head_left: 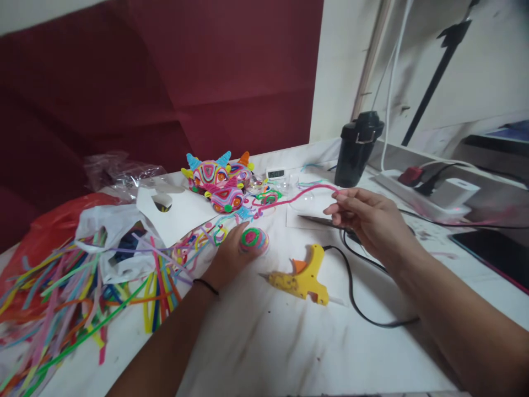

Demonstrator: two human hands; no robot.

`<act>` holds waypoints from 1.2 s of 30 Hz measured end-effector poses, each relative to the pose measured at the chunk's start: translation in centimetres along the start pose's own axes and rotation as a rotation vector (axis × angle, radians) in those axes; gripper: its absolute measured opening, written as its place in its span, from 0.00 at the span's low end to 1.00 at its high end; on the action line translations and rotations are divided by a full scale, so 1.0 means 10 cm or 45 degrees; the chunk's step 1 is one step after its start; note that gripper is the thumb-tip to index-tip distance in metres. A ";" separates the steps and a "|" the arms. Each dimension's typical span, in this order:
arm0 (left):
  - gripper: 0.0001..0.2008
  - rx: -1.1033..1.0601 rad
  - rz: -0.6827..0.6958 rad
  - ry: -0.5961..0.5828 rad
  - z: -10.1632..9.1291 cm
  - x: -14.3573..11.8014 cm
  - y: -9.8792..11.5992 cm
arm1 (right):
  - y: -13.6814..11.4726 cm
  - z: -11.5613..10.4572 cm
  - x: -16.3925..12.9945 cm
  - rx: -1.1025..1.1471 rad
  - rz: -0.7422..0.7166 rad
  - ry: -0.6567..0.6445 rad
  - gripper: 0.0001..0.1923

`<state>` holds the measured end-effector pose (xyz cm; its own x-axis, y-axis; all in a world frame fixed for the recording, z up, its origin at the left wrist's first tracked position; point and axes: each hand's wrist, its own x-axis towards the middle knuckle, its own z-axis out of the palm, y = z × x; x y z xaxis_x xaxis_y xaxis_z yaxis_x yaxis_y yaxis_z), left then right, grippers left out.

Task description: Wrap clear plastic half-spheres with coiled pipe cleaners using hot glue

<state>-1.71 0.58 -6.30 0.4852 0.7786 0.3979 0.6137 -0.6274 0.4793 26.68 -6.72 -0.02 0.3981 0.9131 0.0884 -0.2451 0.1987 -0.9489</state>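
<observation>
Handicraft corner, indoor; home or small workshop, cannot be told which. Evidence: one marble-patterned tabletop (264,342), against a wall; fuzzy craft stems (66,298), many colours, heaped at left; horned figures (225,199), multicoloured, grouped at back; one yellow glue gun (295,278), corded; scissors (317,220). Domestic touches: black lidded tumbler (356,154), white power strip (392,185) with plugs, creased maroon wall covering (239,71).

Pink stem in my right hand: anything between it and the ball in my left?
Nothing visible blocks the loose end of the pink stem. Between your right hand and the ball, a dark pointed tool lies on the tabletop; the yellow glue gun sits nearer you.
</observation>
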 end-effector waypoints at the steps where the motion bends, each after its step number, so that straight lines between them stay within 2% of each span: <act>1: 0.28 -0.017 -0.001 0.012 -0.04 0.00 -0.01 | 0.01 -0.01 0.01 -0.011 -0.001 0.010 0.08; 3: 0.23 -0.026 0.021 0.019 -0.11 -0.01 -0.02 | 0.03 -0.03 0.02 -0.038 -0.005 0.029 0.08; 6: 0.23 -0.005 0.121 -0.024 -0.16 -0.03 -0.04 | 0.07 -0.04 0.04 -0.101 0.005 0.056 0.08; 12: 0.30 0.057 0.310 -0.059 -0.09 -0.07 -0.10 | 0.22 -0.01 0.08 -0.265 0.019 0.059 0.11; 17: 0.35 0.034 0.324 -0.134 -0.07 -0.07 -0.15 | 0.29 -0.01 0.08 -0.372 -0.038 0.039 0.12; 23: 0.38 0.004 0.259 -0.216 -0.07 -0.06 -0.15 | 0.36 -0.03 0.08 -0.555 -0.095 -0.008 0.14; 30: 0.33 -0.130 0.196 -0.187 -0.05 -0.02 -0.12 | 0.47 -0.10 0.11 -0.796 -0.172 -0.145 0.12; 33: 0.32 -0.287 0.079 -0.113 -0.05 0.01 -0.13 | 0.48 -0.10 0.11 -0.936 -0.221 -0.179 0.11; 36: 0.34 -0.590 -0.137 -0.004 -0.08 0.04 -0.10 | 0.47 -0.09 0.08 -1.116 -0.305 -0.251 0.10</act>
<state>-2.66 1.47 -5.97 0.4365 0.8389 0.3251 0.3185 -0.4820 0.8162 26.67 -5.36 -4.70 0.1749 0.9424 0.2852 0.6119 0.1228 -0.7813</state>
